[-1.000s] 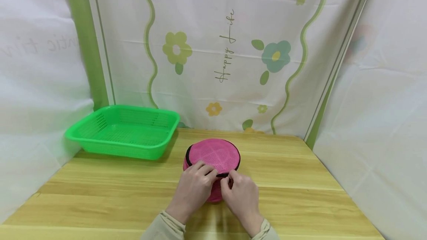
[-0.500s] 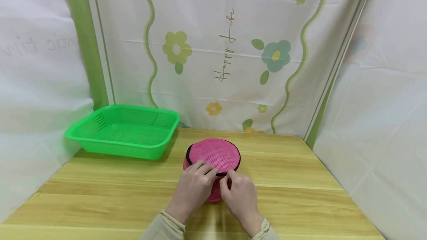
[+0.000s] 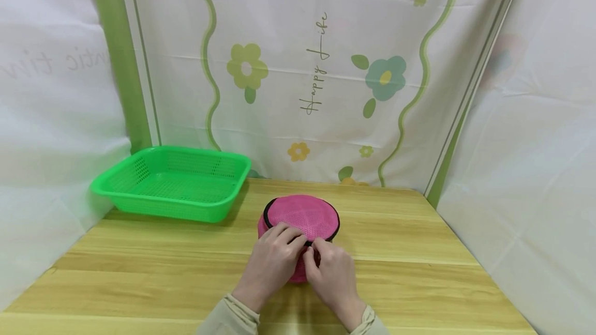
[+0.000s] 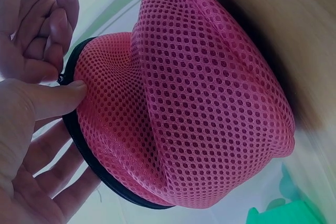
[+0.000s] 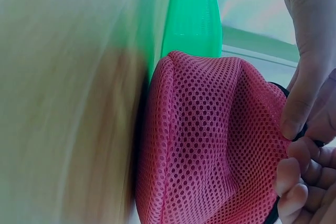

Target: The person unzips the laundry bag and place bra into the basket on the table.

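On wood-grain table [image 3: 419,283] | pink mesh bag [image 3: 304,215], green basket [image 3: 163,208] | flowered curtain [image 3: 284,19] behind

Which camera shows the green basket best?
The head view: the green basket appears whole, with nothing in front. The left wrist view catches only a piece at its bottom edge; the right wrist view shows part beyond the pink mesh bag.

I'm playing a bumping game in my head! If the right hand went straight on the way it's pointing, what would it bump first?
The pink mesh bag, most likely: the right hand is right at its near edge. It might brush the left hand too; depth is hard to tell.
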A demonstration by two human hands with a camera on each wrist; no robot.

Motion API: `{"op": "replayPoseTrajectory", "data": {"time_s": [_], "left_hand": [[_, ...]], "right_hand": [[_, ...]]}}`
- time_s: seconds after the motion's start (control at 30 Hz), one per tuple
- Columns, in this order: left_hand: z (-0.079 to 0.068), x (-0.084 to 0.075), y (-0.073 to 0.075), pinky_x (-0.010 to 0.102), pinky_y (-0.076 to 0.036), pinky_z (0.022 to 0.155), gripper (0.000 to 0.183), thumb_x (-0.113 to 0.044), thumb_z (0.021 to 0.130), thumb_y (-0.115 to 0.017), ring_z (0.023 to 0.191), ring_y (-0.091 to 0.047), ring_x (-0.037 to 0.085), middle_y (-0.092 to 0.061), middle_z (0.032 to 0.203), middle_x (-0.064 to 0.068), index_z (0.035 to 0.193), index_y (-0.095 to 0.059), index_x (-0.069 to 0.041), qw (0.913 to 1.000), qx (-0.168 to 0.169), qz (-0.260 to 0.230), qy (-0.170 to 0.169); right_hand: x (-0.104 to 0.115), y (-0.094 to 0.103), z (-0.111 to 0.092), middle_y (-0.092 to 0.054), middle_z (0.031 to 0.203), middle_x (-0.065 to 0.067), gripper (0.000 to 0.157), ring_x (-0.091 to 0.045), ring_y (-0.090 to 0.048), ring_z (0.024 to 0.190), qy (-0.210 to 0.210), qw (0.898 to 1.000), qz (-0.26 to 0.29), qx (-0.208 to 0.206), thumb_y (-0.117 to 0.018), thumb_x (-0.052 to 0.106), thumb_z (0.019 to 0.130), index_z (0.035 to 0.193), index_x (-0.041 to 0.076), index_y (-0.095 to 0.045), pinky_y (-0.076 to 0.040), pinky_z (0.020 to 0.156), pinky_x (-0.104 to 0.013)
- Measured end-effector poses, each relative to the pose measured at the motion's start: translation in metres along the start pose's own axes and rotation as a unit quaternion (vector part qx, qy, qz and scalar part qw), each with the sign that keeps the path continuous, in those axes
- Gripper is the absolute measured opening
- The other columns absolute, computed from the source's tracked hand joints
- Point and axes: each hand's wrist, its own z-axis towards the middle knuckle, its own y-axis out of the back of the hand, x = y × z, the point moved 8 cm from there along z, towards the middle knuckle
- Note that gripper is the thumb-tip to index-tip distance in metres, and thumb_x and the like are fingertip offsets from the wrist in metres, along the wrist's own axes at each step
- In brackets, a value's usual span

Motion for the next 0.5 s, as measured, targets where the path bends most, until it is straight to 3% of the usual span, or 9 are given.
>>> {"op": "replayPoseTrajectory", "data": {"time_s": [0.5], "left_hand": [[0.0,-0.0009,0.0017,0.033,-0.056,0.077,0.011,-0.008,0.076,-0.082,0.081,-0.062,0.017,-0.07,0.086,0.0,0.086,-0.078,-0.012,0.9999,-0.007,0.011,-0.005]], "right_hand": [[-0.0031,-0.0027,-0.0009,-0.034,0.055,0.016,0.031,0.005,-0.029,0.047,-0.015,1.0,0.007,0.01,-0.065,0.005,0.075,0.062,0.022,-0.042,-0.023,0.039,-0.011]]}}
